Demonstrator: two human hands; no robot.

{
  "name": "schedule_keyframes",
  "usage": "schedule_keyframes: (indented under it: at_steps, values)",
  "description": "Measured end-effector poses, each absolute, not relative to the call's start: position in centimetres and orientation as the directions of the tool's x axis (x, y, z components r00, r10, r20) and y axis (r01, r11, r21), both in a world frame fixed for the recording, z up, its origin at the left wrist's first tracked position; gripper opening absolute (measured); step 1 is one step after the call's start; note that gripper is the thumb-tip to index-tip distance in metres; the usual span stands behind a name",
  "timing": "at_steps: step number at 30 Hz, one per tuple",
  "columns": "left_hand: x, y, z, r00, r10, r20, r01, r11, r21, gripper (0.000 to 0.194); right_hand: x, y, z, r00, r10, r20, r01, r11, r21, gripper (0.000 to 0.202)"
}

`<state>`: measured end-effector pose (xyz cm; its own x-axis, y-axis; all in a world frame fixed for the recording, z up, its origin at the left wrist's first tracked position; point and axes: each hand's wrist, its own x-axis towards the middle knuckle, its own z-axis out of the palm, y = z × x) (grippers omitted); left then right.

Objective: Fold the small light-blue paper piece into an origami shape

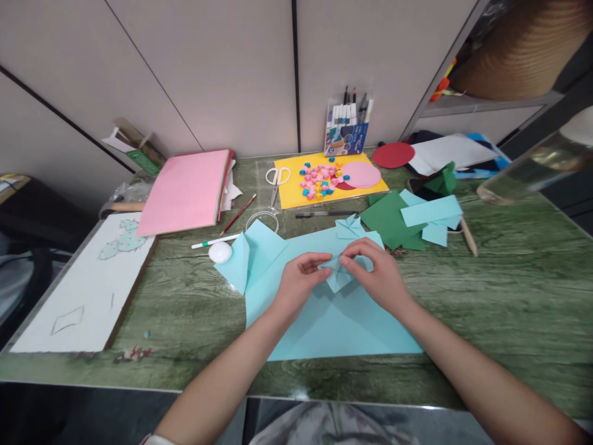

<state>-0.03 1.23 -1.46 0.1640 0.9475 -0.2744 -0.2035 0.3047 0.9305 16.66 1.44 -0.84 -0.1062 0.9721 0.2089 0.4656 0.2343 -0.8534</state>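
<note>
Between my two hands is a small folded piece of light blue paper (339,279), creased to a point at its lower end. My left hand (303,278) pinches its left side with thumb and fingers. On the other side, my right hand (373,269) grips the top right part, its fingertips partly hiding the folds. Beneath them lies a large light blue sheet (333,337) on the table. Just beyond the hands, another folded light blue paper piece (348,227) rests at the sheet's far edge.
Left of the sheet lie folded blue paper (264,244), a white egg-shaped object (220,252) and a marker (215,241). Behind are scissors (277,179), small coloured balls on yellow paper (287,196) and a pen (327,214). Green paper (391,219) and a bottle (523,167) stand right; a drawing board (88,278) lies left.
</note>
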Motion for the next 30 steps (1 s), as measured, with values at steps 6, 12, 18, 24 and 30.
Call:
schedule_keyframes:
  at_steps: [6, 12, 18, 24, 30]
  values:
    - [-0.03, 1.23, -1.44, 0.121, 0.956, -0.266, -0.182, 0.284, 0.941, 0.022, 16.65, 1.89, -1.54, -0.133, 0.991, 0.0, 0.306, 0.041, -0.951, 0.021]
    - [0.02, 1.11, -1.32, 0.107, 0.971, -0.215, -0.081, 0.225, 0.971, 0.018, 16.86, 2.02, -1.41, -0.179, 0.981, -0.071, 0.286, -0.018, -0.958, 0.023]
    - [-0.13, 1.03, -1.09, 0.127, 0.972, -0.196, -0.155, 0.215, 0.964, 0.011, 16.75, 1.95, -1.41, -0.169, 0.978, -0.121, 0.187, -0.089, -0.978, 0.028]
    - [-0.37, 1.03, -0.68, 0.229, 0.953, -0.199, -0.288, 0.262, 0.921, 0.022, 16.7, 2.01, -1.32, -0.143, 0.984, -0.106, 0.238, -0.069, -0.969, 0.03]
    - [-0.01, 1.16, -0.82, 0.159, 0.962, -0.223, -0.19, 0.252, 0.949, 0.023, 16.65, 2.01, -1.4, -0.17, 0.984, -0.046, 0.324, 0.012, -0.946, 0.028]
